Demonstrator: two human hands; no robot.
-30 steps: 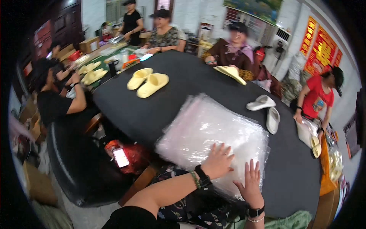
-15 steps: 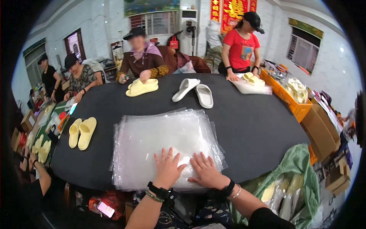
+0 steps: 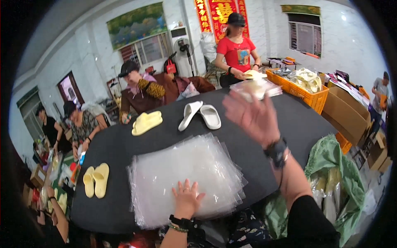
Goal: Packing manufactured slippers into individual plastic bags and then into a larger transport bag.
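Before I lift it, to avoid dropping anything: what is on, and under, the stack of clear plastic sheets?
The left hand rests on the stack of clear plastic sheets. The dark tabletop shows past its far edge; whatever lies directly beneath is covered.

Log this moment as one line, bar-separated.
Left hand: open, flat on clear plastic stack | right hand: open above dark table, blurred | beyond stack: white slippers | left of stack: yellow slippers

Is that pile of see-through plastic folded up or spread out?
Spread out: the see-through plastic lies flat in a wide stack on the dark table, with the left hand palm-down on top.
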